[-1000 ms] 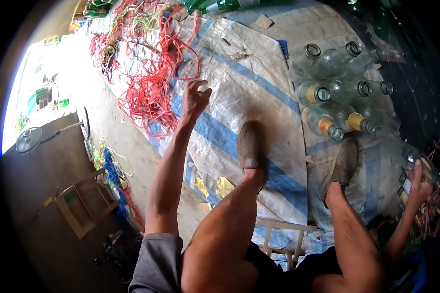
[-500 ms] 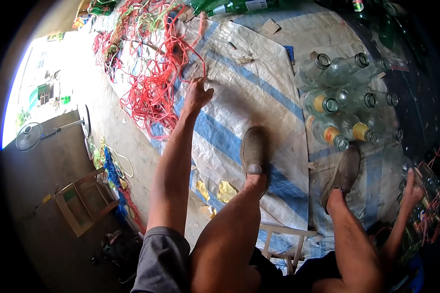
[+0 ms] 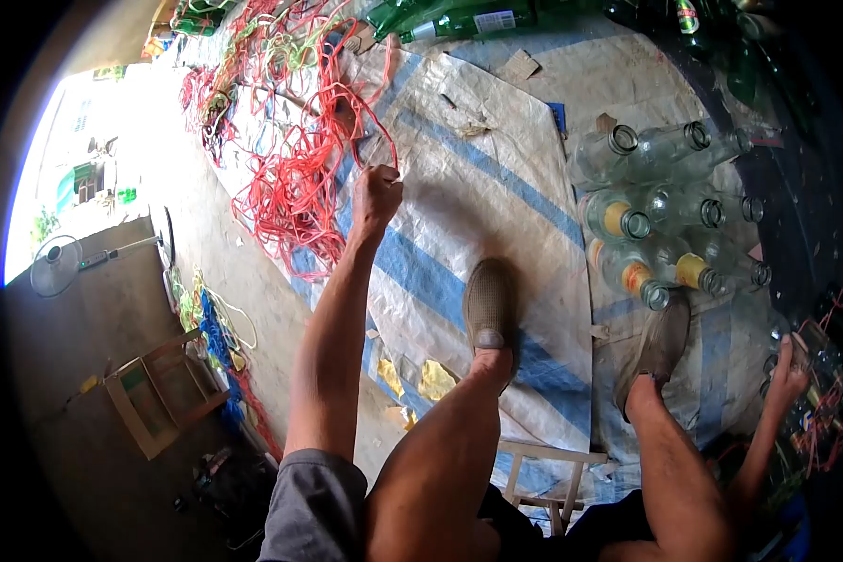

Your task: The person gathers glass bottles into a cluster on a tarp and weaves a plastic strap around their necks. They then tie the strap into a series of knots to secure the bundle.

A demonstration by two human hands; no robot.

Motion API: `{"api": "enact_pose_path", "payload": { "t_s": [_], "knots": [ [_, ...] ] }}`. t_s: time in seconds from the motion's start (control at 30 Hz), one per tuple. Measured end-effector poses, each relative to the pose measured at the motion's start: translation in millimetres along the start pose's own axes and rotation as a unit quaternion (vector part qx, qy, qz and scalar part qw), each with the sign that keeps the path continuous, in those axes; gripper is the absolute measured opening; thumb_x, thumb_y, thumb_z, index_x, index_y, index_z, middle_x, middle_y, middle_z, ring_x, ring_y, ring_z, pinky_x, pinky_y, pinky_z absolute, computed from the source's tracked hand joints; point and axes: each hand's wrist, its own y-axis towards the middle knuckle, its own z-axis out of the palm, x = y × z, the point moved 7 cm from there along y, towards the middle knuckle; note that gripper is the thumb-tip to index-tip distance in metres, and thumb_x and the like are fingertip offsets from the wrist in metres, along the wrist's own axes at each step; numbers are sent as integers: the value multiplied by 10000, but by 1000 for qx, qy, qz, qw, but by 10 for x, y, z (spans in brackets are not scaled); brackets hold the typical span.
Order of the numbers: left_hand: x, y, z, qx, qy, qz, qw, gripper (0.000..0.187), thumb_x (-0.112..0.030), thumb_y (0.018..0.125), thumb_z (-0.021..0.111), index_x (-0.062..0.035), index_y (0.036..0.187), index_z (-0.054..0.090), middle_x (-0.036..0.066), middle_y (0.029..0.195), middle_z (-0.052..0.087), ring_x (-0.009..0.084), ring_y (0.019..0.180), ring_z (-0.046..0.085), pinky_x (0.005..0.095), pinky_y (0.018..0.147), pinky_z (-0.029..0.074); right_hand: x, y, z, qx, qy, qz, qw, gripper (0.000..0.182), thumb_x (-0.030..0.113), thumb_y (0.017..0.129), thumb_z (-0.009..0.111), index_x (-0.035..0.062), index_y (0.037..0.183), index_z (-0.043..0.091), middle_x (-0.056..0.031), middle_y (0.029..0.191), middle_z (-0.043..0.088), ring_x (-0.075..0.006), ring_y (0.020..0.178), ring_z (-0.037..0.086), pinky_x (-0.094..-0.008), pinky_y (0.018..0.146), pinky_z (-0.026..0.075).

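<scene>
The head view shows a person's two bare hands on either side of the legs, above a white sheet with blue stripes. The left hand is closed in a fist, gripping a strand of red string; the strand curves up from the fist to the tangled heap of the same string, which lies on the sheet to the upper left, mixed with some pale green strands at its top. The right hand is bent at a clear bottle neck at the far right; whether the fingers grip the neck cannot be told. Beside that hand lie dark bottles crossed by red strands. The clear bottles lie on their sides in rows on the right part of the sheet, their open mouths toward the lower right, several bearing yellow or orange labels. The right shoe is just beside the lowest row; the left shoe is on the sheet between the string and the bottles. Green bottles lie along the top edge, and yellow scraps lie near the left leg.
</scene>
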Motion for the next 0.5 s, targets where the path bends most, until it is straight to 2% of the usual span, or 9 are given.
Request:
{"api": "enact_pose_path", "payload": {
  "t_s": [0.07,0.2,0.33,0.47,0.5],
  "knots": [
    [-37,-49,-139,-57,-2,-4,998,113,-99,800,707,-62,873,785,178,885,756,351,837,751,416,774,591,38,-29,-6,-5,-10,0,1000,425,330,1024,681,-29,1247,731,-161,1104,773,-201,864,727,-266,618,538],
    [57,-123,-387,-111,-78,-51,989,138,-95,823,718,-49,946,757,129,871,763,261,797,747,367,756,577,17,-35,-16,-9,-24,6,1000,430,343,1027,673,-19,1252,734,-157,1080,774,-185,765,700,-278,563,501],
    [153,-264,-642,-172,-87,-57,980,177,-83,838,699,-53,1009,734,128,863,747,244,783,725,351,757,564,-78,-11,6,-23,-44,-17,999,455,382,1036,650,-11,1250,736,-145,1067,775,-176,703,677,-277,520,469],
    [683,-339,-779,-206,-162,-109,959,211,-99,858,741,-46,1061,729,79,822,717,170,751,679,327,717,543,18,-47,28,-26,-35,-24,999,474,405,1043,629,-10,1246,733,-125,1104,769,-166,671,650,-279,505,450],
    [696,-353,-904,-218,-127,-94,963,215,-112,877,747,-25,1073,730,63,839,717,149,743,655,308,701,528,18,-49,29,-25,-32,-27,999,474,407,1045,626,-9,1245,733,-117,1117,767,-164,662,642,-279,503,446]
  ]
}}
